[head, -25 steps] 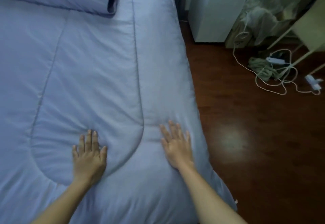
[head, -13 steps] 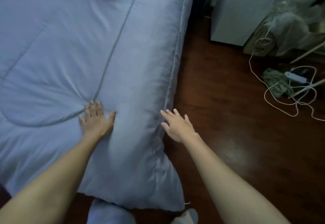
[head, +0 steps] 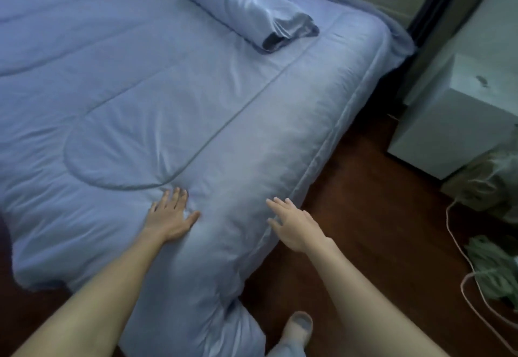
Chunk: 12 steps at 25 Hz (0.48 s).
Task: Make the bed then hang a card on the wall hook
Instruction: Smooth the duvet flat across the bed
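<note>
Both palms spread flat, left hand (head: 171, 216) pressing duvet (head: 196, 110); right hand (head: 294, 225) hovering, forearms cropped

The head camera now tilts up, so the folded pillow (head: 252, 17) shows whole near the far end of the bed. The left hand (head: 171, 216) now lies flat just below the curved seam of the quilt (head: 196, 110), nearer the side edge. The right hand (head: 294, 225), flat on the quilt a second ago, now hangs open at that edge, over the floor (head: 364, 216).

home bedroom — bed (head: 350, 121) | pillow (head: 249, 9) | wooden floor (head: 378, 230)
</note>
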Available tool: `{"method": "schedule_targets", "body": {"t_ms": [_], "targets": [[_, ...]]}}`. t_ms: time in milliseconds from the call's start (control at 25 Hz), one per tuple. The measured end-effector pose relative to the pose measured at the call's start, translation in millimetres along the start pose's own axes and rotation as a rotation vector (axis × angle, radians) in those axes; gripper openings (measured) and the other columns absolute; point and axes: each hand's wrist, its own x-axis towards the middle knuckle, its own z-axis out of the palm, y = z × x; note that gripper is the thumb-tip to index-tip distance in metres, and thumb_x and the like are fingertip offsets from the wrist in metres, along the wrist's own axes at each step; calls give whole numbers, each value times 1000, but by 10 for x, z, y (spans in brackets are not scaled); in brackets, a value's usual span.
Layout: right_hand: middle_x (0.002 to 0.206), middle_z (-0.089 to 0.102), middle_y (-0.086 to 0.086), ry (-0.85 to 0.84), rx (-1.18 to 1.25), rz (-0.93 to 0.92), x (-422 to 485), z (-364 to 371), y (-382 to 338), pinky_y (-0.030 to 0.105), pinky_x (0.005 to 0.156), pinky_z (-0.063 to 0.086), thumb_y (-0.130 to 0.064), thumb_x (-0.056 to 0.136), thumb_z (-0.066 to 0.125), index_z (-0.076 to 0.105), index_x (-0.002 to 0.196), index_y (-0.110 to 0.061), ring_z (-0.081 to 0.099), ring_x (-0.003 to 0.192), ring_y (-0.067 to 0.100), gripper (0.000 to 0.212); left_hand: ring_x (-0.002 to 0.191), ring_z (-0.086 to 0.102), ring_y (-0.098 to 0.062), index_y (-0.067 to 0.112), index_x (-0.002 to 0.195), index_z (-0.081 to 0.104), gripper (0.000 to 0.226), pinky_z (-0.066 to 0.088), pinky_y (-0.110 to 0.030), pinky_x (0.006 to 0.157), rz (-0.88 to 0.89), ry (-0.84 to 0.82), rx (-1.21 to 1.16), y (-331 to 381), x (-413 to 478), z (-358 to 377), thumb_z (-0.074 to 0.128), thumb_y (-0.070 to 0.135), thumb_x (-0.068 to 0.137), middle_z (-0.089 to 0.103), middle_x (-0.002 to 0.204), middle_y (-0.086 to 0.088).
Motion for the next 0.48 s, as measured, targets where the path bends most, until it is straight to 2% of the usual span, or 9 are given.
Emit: {"method": "schedule_targets", "body": {"t_ms": [120,200,240,320,400,480], "targets": [[159,23,-7,12,-11,-96,599,-203,11,48,117,22,-33,100,39,26,149,-27,13,149,18,51,143,29,-19,36,148,26,70,26,-42,112,-28,183,-31,-99,47,42,18,66,85,27,157,9],[159,23,-4,48,-84,-153,1114,-257,-20,48,116,22,-32,100,39,25,150,-24,15,148,20,52,125,51,-21,38,137,47,69,41,-41,98,-14,289,-63,-181,92,91,20,64,80,52,141,11],[159,22,-3,88,-103,-202,1403,-257,-104,47,117,21,-30,99,39,24,150,-23,15,148,20,53,117,56,-19,38,132,53,63,46,-39,90,-10,328,-50,-217,118,147,24,62,81,59,133,12],[160,21,-3,126,-96,-398,1973,-216,-471,45,118,16,-25,99,39,24,150,-22,13,149,18,54,108,54,-10,41,127,57,53,47,-31,81,-29,329,-81,-228,156,218,27,61,88,64,125,16],[161,17,-2,39,-95,-629,2387,-101,-965,49,119,12,-25,98,38,26,150,-23,10,149,18,53,107,49,-3,44,127,54,52,39,-23,83,-31,278,-128,-232,137,252,22,62,92,62,125,21],[162,10,-3,-94,-184,-791,2632,21,-1286,53,119,7,-32,98,37,24,150,-28,4,150,20,53,106,53,-1,44,125,56,48,35,-19,83,-26,318,-132,-272,142,72,24,60,93,64,122,21]]}}
